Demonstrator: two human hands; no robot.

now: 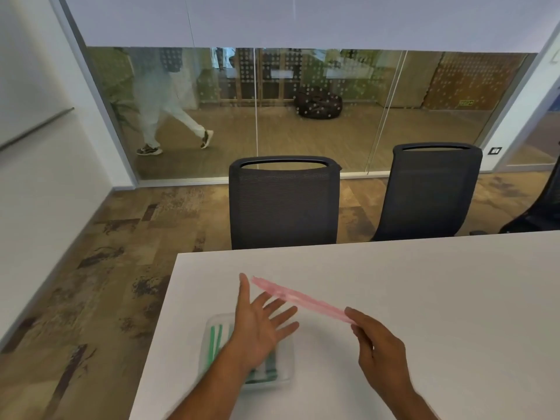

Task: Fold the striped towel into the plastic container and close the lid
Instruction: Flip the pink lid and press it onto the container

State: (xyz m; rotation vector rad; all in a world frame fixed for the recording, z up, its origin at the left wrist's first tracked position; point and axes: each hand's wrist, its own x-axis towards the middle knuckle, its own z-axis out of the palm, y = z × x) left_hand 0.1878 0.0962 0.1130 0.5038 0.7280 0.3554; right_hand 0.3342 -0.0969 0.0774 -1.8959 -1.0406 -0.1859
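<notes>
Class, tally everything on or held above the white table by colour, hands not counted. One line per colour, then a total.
Pink: 1, the lid, pinched by the right hand
Clear: 1, the plastic container
Green-and-white: 1, the striped towel, inside the container, under the open left hand
Total: 3

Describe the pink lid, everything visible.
The pink lid is thin, flat, translucent pink plastic, seen nearly edge-on and motion-blurred, so its full outline is unclear. It is held in the air above the white table, tilted, its far end up-left. The right hand pinches its near right end with the fingertips. The open left hand is spread under its far end, contact unclear. It is not on the plastic container.
</notes>
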